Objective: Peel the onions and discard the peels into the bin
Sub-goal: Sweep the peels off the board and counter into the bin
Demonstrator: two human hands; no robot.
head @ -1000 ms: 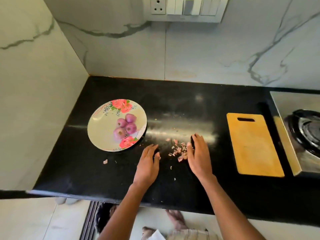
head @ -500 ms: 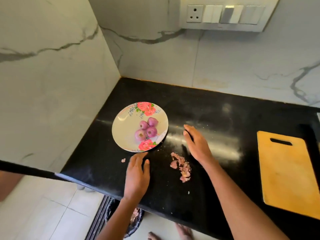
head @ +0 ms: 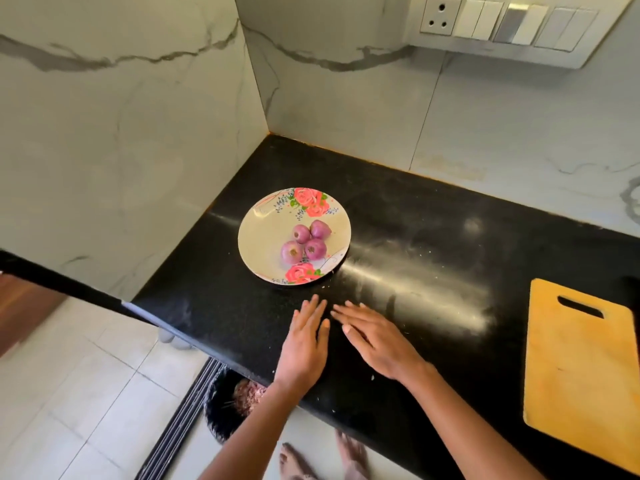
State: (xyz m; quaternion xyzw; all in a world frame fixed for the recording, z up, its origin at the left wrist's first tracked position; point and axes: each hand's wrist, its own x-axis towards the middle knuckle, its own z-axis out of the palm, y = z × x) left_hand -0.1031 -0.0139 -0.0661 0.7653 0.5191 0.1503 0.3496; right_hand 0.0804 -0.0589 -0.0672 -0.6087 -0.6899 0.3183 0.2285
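Onions (head: pixel 306 241), four and peeled, are seen on the floral plate (head: pixel 263 237) at the left of the black surface (head: pixel 433 244). Below its near edge a bin (head: pixel 225 407) holds peels. Left hand (head: pixel 306 341) and right hand (head: pixel 375 336) lie flat, fingers straight, nothing gripped. Small scraps could be swept past the bin onto the floor.

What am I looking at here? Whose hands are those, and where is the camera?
The camera sits on a person's head and looks down, so you see their own two hands. The left hand and right hand lie flat on a black counter, holding nothing. Just past them, a flowery plate carries four peeled onions. A wooden cutting board lies to the right. Down on the floor, under the counter's edge, a dark bin has peels inside.
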